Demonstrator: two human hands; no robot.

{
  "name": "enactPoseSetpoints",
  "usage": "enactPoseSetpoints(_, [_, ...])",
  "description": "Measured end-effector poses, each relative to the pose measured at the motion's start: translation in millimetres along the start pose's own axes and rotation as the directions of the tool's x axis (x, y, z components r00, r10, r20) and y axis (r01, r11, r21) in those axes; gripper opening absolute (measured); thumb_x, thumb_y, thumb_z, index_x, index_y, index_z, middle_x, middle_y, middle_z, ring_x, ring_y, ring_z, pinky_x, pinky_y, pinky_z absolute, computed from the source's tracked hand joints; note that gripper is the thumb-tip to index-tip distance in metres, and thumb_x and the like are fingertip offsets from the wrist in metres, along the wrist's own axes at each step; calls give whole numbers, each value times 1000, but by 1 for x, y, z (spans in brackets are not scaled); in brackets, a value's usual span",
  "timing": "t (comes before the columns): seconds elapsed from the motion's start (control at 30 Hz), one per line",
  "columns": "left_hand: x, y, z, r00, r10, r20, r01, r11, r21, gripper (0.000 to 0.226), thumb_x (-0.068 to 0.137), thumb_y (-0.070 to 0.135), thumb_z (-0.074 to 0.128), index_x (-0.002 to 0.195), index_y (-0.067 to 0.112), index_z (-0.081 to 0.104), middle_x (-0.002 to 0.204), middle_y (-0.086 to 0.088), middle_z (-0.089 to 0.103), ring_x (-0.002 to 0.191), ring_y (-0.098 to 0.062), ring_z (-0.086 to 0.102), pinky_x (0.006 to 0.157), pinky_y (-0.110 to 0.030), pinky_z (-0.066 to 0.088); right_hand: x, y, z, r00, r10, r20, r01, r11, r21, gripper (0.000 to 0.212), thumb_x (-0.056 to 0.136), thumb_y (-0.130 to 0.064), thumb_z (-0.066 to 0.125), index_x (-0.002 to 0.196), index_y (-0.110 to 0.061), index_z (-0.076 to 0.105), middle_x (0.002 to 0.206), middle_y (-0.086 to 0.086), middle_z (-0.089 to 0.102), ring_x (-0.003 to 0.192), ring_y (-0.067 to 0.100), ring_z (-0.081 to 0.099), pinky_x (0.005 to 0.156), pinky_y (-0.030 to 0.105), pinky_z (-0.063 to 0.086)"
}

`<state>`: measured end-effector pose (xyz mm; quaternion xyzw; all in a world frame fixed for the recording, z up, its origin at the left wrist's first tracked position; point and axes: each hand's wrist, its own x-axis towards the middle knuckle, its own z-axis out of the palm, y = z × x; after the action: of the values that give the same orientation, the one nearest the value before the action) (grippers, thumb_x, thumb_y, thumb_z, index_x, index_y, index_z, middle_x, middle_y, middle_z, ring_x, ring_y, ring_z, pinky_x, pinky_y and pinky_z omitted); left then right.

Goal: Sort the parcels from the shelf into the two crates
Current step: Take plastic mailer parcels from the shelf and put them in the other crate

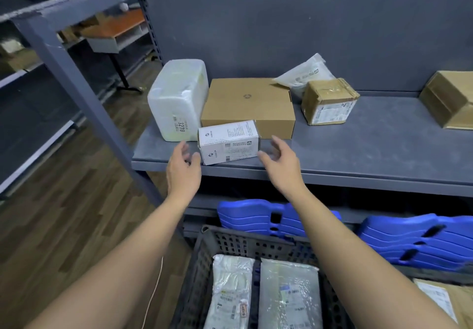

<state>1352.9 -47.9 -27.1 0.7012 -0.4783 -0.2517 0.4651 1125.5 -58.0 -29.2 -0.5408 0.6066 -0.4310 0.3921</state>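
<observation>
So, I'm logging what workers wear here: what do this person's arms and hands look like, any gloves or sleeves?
Both forearms are bare, with no sleeve in view. The left hand and right hand wear no gloves, and no watch, ring or wristband shows.

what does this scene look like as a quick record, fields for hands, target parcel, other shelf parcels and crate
left hand: open, just left of the small white box, not gripping it
right hand: open, just right of the same box
target parcel: small white box at the front edge of the grey shelf
other shelf parcels: white wrapped block, flat brown box, white poly bag, taped brown box, brown box at right edge
crate: dark crate below the shelf, two bagged parcels inside
</observation>
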Motion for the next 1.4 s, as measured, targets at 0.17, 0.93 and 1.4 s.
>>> enactPoseSetpoints(0.17, [19, 6, 3, 976, -3, 219, 45, 981, -186, 47, 101, 2, 55, 146, 15, 54, 141, 3, 62, 113, 10, 59, 105, -20, 44, 28, -10, 17, 998, 62, 15, -63, 995, 77, 73, 95, -25, 74, 158, -14, 38, 160, 2, 46, 143, 19, 49, 118, 42, 41])
enactPoseSetpoints(0.93, [130, 22, 6, 974, 111, -197, -111, 994, 10, 148, 57, 51, 95, 165, 26, -2, 162, -11, 20, 149, -31, 28, 118, -42, 31, 46, -86, 79, 987, -158, 0, 157, 980, -123, 42, 99, -27, 63, 139, -15, 61, 135, 1, 68, 124, 16, 60, 106, 28, 45])
enactPoseSetpoints(1.4, [114, 71, -28, 909, 140, -392, -228, 956, -185, 125, 59, 42, 92, 159, 28, 19, 144, 0, 34, 129, -20, 46, 102, -27, 42, 61, -71, 73, 993, -113, -15, 112, 993, -32, 27, 96, -29, 69, 121, -19, 71, 103, -11, 69, 105, 15, 66, 98, 35, 55])
